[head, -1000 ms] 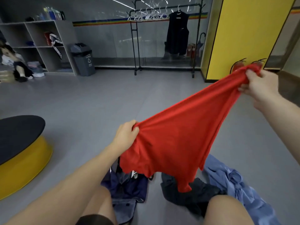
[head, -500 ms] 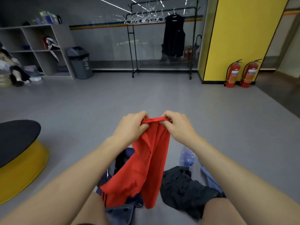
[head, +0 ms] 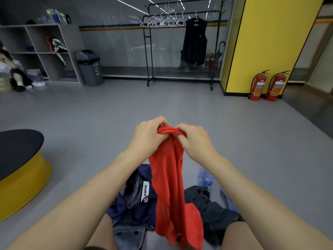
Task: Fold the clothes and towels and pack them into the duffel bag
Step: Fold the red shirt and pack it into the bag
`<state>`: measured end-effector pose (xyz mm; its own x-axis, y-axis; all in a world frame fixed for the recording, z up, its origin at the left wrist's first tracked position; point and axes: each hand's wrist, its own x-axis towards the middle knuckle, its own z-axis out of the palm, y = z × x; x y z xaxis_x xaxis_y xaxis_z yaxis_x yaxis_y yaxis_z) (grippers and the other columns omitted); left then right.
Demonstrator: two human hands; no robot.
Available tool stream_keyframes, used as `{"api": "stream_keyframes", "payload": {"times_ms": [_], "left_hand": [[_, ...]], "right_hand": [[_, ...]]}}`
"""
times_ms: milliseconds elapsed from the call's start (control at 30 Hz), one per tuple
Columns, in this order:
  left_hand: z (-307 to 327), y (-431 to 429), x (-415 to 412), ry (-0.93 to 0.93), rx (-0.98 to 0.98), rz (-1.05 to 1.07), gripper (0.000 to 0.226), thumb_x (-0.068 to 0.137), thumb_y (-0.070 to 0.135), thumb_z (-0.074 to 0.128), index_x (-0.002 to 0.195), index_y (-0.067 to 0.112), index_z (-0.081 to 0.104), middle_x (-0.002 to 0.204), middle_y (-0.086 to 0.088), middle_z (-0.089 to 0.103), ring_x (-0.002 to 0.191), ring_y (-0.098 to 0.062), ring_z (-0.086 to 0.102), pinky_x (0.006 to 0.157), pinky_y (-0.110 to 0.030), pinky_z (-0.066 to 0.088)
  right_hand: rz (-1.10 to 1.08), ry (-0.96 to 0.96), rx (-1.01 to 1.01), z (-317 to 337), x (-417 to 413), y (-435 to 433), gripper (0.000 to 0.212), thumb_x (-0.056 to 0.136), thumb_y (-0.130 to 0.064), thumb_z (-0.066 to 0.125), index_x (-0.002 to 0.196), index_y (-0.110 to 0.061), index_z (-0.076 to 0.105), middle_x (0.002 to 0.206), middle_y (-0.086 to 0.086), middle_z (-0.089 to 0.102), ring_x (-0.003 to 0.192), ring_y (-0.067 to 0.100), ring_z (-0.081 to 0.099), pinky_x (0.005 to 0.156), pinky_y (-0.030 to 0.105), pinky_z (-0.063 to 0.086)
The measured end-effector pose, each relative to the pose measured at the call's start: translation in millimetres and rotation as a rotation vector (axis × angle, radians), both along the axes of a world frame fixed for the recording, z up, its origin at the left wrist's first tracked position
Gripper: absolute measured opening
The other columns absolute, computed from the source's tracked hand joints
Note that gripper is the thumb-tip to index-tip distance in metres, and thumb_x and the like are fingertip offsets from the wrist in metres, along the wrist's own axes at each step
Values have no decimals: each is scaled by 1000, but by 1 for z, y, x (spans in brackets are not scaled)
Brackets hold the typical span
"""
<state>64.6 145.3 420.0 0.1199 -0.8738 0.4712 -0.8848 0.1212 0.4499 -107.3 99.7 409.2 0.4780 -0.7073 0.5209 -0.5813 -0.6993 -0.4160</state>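
Observation:
A red garment [head: 171,188] hangs folded lengthwise in front of me, its top edge bunched between both hands. My left hand [head: 147,136] grips the top edge from the left. Close beside it, my right hand [head: 194,139] pinches the same edge from the right. Below it on the grey floor lies a navy bag [head: 137,199] with a white label, partly hidden by the garment. A dark crumpled garment [head: 210,210] lies to the right, with a bit of light blue cloth [head: 228,201] past it.
A clear plastic bottle [head: 205,177] lies on the floor behind the dark garment. A round yellow seat with a black top [head: 19,170] stands at the left. Farther off are a clothes rack [head: 180,49], a grey bin [head: 89,67], shelves [head: 39,51] and two fire extinguishers [head: 266,85].
My hands, spread wide with the red garment stretched between them a second ago, have come together. The garment now hangs doubled and narrow, slightly lower than half a second ago.

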Motion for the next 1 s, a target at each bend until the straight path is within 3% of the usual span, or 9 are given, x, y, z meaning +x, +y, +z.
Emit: {"api": "stream_keyframes", "payload": {"times_ms": [133,233,333,433,567,667,767,867,1000], "left_hand": [[-22,0,18,313,86,29,6,84,23,68,82,17,68,70,2,65,68,-20,56,64,-33,42],[-19,4,13,619,60,-55,5,93,12,67,88,10,69,78,-4,67,66,-8,55,62,-24,42],[-10,0,-6,479,6,-116,8,84,19,60,83,25,66,75,0,70,62,-7,53,59,-24,40],[-5,-7,-27,300,6,-110,11,80,23,59,80,34,62,66,10,65,60,-5,51,59,-28,40],[5,-12,-34,179,-25,-95,8,83,22,68,84,30,67,67,12,63,69,-15,58,62,-30,41],[5,-10,-28,92,-44,-106,9,87,35,71,88,26,69,72,5,67,73,-18,60,65,-32,42],[-17,-8,-15,-66,59,-26,12,88,21,66,97,24,71,86,2,70,90,-26,63,67,-34,38],[-42,-5,4,94,139,58,13,87,12,63,87,24,67,72,7,58,85,-29,61,64,-33,37],[-24,-7,2,397,31,0,12,95,23,61,83,22,60,68,9,59,62,-3,50,59,-23,39]], "right_hand": [[28,-358,215,1,-22,-12,27,79,-13,48,89,-27,69,69,-13,65,69,19,63,70,44,55],[-53,-321,330,-4,-34,-23,28,79,-7,47,82,-27,67,73,-9,68,73,20,63,77,47,56],[5,-86,505,-9,-34,-19,30,79,-16,54,107,-28,62,109,-2,69,102,20,66,96,43,52],[268,-50,694,-2,-20,-4,72,64,-34,59,135,-25,48,121,-4,63,105,12,63,95,36,53],[91,-112,358,4,-18,-4,47,77,-47,62,123,-39,57,101,-12,71,96,16,66,87,41,53],[-12,-28,81,5,-26,-7,30,83,-24,49,105,-31,69,87,-9,72,85,24,65,78,41,52],[24,-251,152,9,-35,-10,33,82,-8,47,93,-28,71,88,-9,74,86,16,67,80,34,52],[63,-480,356,12,-49,-14,40,89,7,47,84,-28,67,82,-9,72,75,4,63,74,22,50],[-112,-243,384,3,-70,-21,32,87,3,51,83,-25,65,82,-1,69,76,16,61,69,27,46]]}}
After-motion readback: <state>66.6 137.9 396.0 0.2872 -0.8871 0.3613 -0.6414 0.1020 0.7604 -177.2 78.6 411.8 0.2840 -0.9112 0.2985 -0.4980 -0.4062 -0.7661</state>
